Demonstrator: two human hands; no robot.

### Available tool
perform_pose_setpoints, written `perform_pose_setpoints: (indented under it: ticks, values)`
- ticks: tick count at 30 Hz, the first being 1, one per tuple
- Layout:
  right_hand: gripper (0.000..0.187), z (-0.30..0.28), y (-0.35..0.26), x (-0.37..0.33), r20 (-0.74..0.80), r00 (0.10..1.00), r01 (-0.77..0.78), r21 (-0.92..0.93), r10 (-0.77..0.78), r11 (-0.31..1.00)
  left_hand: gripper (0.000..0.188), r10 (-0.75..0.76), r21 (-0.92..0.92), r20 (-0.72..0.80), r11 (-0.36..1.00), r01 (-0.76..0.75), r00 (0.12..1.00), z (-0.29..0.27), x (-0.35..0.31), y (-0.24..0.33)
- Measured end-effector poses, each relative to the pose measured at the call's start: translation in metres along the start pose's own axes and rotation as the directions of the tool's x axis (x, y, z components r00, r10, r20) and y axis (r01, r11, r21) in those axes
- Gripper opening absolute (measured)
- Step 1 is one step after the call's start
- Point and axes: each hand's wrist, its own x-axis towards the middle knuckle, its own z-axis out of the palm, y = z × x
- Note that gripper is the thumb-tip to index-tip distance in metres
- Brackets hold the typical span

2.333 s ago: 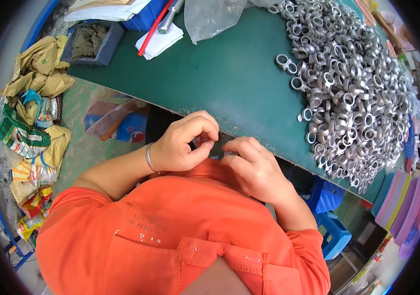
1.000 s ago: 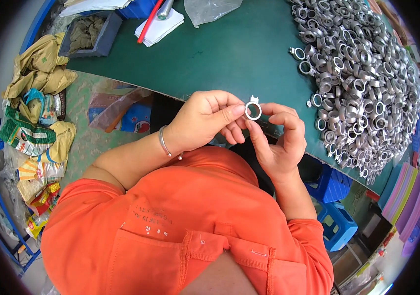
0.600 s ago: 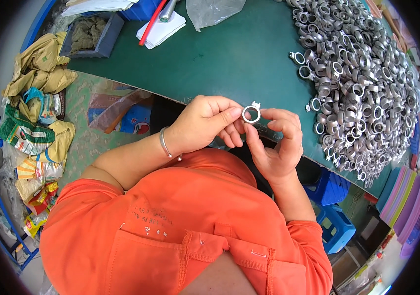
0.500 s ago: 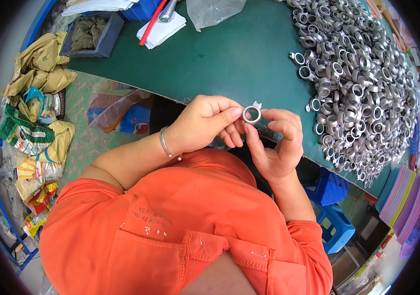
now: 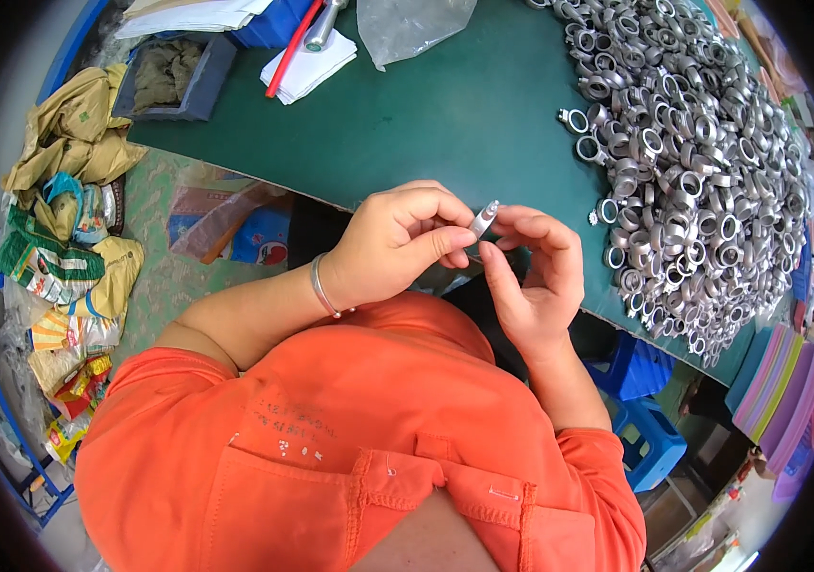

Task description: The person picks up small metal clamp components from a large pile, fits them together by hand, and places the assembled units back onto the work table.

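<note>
A small grey metal ring (image 5: 486, 219) with a toothed lug is held up in front of my chest, turned nearly edge-on. My left hand (image 5: 407, 234) pinches its left side between thumb and curled fingers. At its right side, the bent fingers and thumb of my right hand (image 5: 542, 276) close in around it, their tips at its edge. Both hands are just off the near edge of the green table (image 5: 445, 124). A large heap of similar metal rings (image 5: 693, 181) covers the table's right side.
At the far left of the table stands a grey-blue bin (image 5: 199, 84) with a cloth-like lump inside. Beside it lie white papers (image 5: 316, 71), a red rod (image 5: 292, 50) and a clear plastic bag (image 5: 412, 29). Sacks (image 5: 82, 162) line the left; a blue stool (image 5: 650, 439) stands at lower right.
The ring has turned from showing its round opening to nearly edge-on, with its lug still upward. Both hands have stayed in about the same place.
</note>
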Motion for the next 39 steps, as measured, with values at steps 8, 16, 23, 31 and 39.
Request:
perform_pose_setpoints:
  ticks: [8, 16, 23, 31, 39]
  values:
    - [0.021, -0.007, -0.010, 0.000, 0.129, 0.942, -0.325, 0.144, 0.308, 0.934, 0.006, 0.247, 0.414, 0.091, 0.871, -0.262, 0.965, -0.001, -0.002, 0.000]
    - [0.026, -0.019, -0.024, 0.003, 0.465, 0.885, 0.066, -0.054, -0.034, 0.996, 0.016, 0.294, 0.533, 0.220, 0.762, -0.367, 0.930, -0.016, -0.017, 0.003]
    - [0.025, -0.036, -0.013, 0.033, 0.537, 0.839, 0.390, -0.476, -0.091, 0.788, 0.014, 0.246, 0.533, 0.099, 0.805, -0.261, 0.964, -0.014, -0.023, 0.001]
    - [0.044, -0.028, 0.038, 0.076, 0.294, 0.955, 0.288, -0.882, -0.043, 0.372, 0.014, 0.276, 0.483, 0.177, 0.812, -0.328, 0.945, 0.002, -0.014, 0.003]
    - [0.041, -0.031, 0.007, 0.023, 0.302, 0.941, 0.286, -0.464, -0.154, 0.838, 0.012, 0.260, 0.481, 0.108, 0.831, -0.279, 0.960, -0.007, -0.012, -0.002]
